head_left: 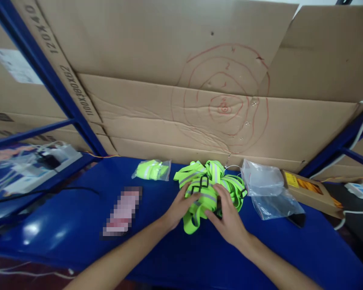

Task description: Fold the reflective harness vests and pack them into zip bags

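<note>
A tangled bundle of neon yellow-green straps with grey reflective stripes and black buckles [210, 183] lies on the blue table [78, 217]. My left hand [181, 207] grips the bundle's left side, fingers curled onto the straps. Pressed against the bundle's right front, my right hand [226, 215] has its fingers bent over the webbing. A loop of strap hangs out between the two hands toward me.
A small clear bag holding folded neon straps [153, 170] lies left of the bundle. Empty clear plastic bags [268, 189] and a brown box with a yellow label [310, 191] sit to the right. Behind stands a cardboard wall [199, 100]; blue shelf posts [48, 76] flank it.
</note>
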The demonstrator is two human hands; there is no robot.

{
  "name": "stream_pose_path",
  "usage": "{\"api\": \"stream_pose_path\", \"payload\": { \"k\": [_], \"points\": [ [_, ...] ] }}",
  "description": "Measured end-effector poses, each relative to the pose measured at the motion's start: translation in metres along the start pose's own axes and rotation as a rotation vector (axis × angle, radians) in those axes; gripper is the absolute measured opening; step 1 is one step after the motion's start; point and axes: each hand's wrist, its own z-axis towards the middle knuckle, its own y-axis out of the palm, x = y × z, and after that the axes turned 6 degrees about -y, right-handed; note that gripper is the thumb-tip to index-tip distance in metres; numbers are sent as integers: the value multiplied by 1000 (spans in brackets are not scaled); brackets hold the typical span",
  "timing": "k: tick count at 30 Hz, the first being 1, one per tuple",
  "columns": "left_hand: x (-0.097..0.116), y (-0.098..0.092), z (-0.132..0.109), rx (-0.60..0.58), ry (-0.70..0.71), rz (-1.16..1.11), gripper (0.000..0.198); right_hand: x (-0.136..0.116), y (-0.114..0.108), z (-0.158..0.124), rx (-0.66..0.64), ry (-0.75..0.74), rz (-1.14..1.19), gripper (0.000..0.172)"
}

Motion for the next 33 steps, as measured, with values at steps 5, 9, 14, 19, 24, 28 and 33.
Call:
{"api": "stream_pose_path", "payload": {
  "k": [5, 9, 14, 19, 24, 28, 33],
  "points": [
    [-19, -6, 6, -148, -119, -103, 48, 8, 1, -11, -94, 62, -129, 73],
    [-19, -12, 9, -213, -218, -233, 53, 6, -6, -16, -157, 81, -118, 79],
    [-15, -12, 4, -298, -510, -405, 62, 13, -13, -24, -105, 66, -40, 100],
    [-31, -13, 6, -478, -732, -551, 69, 11, -19, -27, -97, -126, -44, 117],
    [-42, -14, 7, -610, -780, -594, 77, -2, -24, -16, -187, -483, -242, 95],
    [-41, -19, 4, -672, -744, -554, 73, -6, -28, -11, -252, -482, -203, 66],
    [-45, -23, 5, -930, -719, -352, 101, -3, -35, -9, -140, -292, 8, 50]
  ]
}}
